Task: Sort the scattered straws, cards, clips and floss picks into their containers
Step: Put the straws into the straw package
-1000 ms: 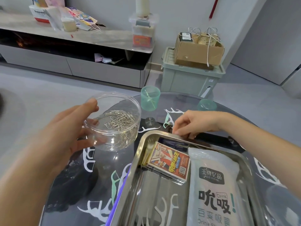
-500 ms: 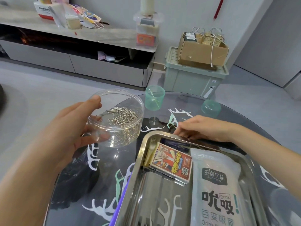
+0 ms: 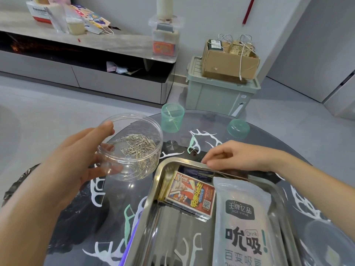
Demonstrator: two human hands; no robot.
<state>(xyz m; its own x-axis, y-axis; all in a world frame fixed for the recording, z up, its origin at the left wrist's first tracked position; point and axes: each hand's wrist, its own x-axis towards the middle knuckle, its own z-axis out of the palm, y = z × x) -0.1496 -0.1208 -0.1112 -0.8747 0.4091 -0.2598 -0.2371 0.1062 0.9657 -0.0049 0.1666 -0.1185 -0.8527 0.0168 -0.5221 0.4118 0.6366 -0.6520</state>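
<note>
At the far rim of the tray (image 3: 152, 191) the right hand (image 3: 237, 156) has flattened, grasp unclear; the left hand (image 3: 76, 160) still grips the waiting clip tub (image 3: 138, 167).

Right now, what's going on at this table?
A person is sorting small items. Their left hand holds a clear tub of paper clips above the glass table. The right hand has its fingertips at the far rim of the steel tray; whether they pinch anything is unclear. The tray holds a card pack and a straw bag. Floss picks lie scattered on the table, some near a green cup.
</note>
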